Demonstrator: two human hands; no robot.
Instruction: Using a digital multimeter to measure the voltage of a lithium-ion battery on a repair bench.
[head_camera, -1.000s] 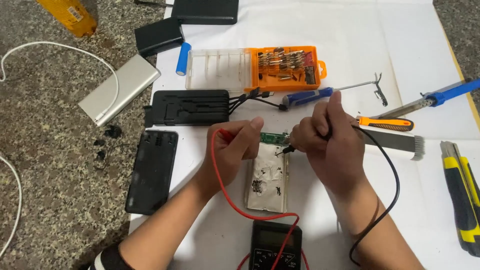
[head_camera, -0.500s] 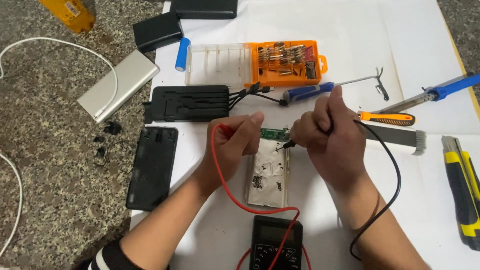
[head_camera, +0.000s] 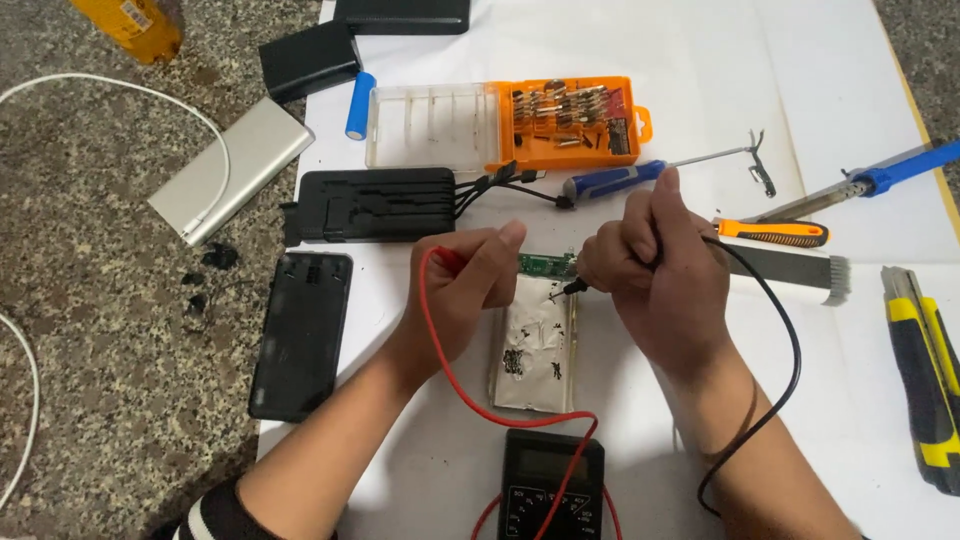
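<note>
- Closest to the person, at the bottom edge, a black meter (head_camera: 552, 485) lies on the white sheet (head_camera: 700, 60) that covers the work spot.
- A red wire (head_camera: 440, 350) and a black wire (head_camera: 780, 330) run up from near the meter to the two hands.
- The left hand (head_camera: 470, 285) is curled tight around the red probe at the end of the red wire. Its tip is hidden behind the fingers.
- The right hand (head_camera: 655, 270) is closed in a fist around the black probe (head_camera: 573, 287). The probe's tip touches the top of the silver battery pack (head_camera: 535, 350).
- The battery pack lies flat on the sheet between the two hands. A small green board (head_camera: 548, 264) sits at its top end.
- To the left, a flat black cover (head_camera: 300, 335) lies half on the sheet and half on the stone floor (head_camera: 100, 330).
- To the right are a grey block (head_camera: 790, 268), an orange-handled tool (head_camera: 772, 233) and a yellow and black knife (head_camera: 925, 375).
- Further back are a black case with short cables (head_camera: 370, 205) and a blue screwdriver (head_camera: 612, 180).
- Behind them an orange box of small bits (head_camera: 570, 120) lies open, with its clear lid (head_camera: 430, 125) flat beside it.
- A blue battery (head_camera: 359, 104) and a blue-handled iron (head_camera: 890, 178) lie near the back too.
- On the speckled stone floor, a silver power bank (head_camera: 232, 168) has a white cable (head_camera: 110, 85) plugged in.
- Farthest away are a black box (head_camera: 310, 60) and a yellow thing (head_camera: 130, 20).
</note>
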